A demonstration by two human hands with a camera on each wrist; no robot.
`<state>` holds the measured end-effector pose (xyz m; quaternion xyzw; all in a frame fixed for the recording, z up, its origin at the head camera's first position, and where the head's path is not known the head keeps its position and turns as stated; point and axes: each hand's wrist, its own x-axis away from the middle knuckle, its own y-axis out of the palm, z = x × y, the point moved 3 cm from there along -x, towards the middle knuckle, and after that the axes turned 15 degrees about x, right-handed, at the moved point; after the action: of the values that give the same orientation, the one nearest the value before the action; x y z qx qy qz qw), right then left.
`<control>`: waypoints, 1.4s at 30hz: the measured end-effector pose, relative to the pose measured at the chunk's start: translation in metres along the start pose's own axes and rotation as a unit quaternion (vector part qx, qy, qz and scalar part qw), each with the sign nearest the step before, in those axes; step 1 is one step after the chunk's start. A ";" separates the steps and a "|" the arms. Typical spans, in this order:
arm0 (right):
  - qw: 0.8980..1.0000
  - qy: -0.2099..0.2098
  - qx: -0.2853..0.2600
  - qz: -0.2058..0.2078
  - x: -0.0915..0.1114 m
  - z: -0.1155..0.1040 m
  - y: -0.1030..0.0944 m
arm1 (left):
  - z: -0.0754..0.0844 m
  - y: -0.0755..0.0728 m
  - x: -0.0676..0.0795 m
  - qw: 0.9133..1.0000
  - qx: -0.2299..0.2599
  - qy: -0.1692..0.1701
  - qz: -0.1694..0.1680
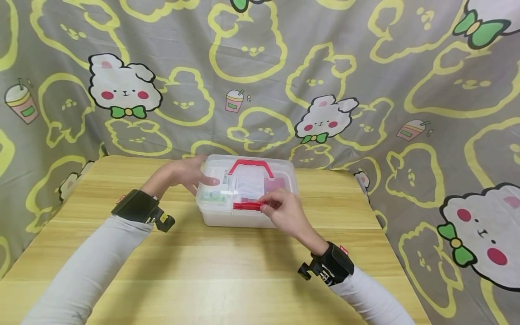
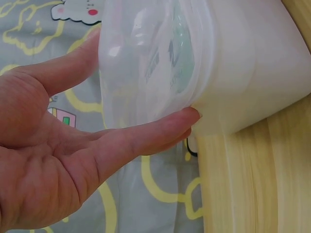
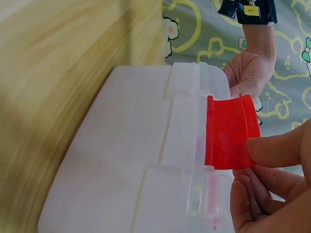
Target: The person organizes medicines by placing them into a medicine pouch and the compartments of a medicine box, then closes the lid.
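A translucent white plastic storage box [image 1: 221, 219] with a clear lid [image 1: 284, 167] stands near the far edge of the table. A red carrying handle [image 1: 253, 162] lies on the lid, and a red latch [image 1: 243, 206] is at its front. My right hand [image 1: 286, 212] pinches that latch between thumb and fingers; in the right wrist view the latch [image 3: 227, 133] sticks out, lifted from the box wall. My left hand [image 1: 183, 174] steadies the box's left end, its fingers extended, the thumb over the lid. Packets and a pink thing show dimly through the lid.
The wooden table [image 1: 227, 280] stretches towards me in front of the box. Behind and beside it hangs a grey curtain [image 1: 187, 49] with rabbit drawings. Black wrist bands with cameras sit on both forearms.
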<state>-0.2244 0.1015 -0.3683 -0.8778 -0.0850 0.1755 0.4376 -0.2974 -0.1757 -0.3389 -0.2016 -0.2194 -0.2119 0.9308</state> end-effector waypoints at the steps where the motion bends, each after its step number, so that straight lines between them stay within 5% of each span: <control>1: 1.000 0.000 0.000 -0.002 0.000 0.000 0.000 | 0.000 0.000 0.000 1.000 0.000 -0.002 0.001; 27: 0.999 0.024 -0.016 -0.033 0.002 0.015 -0.015 | -0.007 0.008 -0.004 0.999 0.039 0.021 -0.019; 35: 0.994 0.092 0.006 0.059 -0.004 0.049 -0.039 | -0.006 0.007 -0.004 0.999 0.037 0.028 -0.015; 42: 0.987 0.148 0.021 -0.054 -0.007 0.078 -0.033 | -0.005 0.006 -0.002 0.999 0.036 0.028 -0.013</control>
<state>-0.2605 0.1767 -0.3834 -0.8787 -0.0624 0.0212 0.4728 -0.2940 -0.1723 -0.3458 -0.1587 -0.2035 -0.2215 0.9404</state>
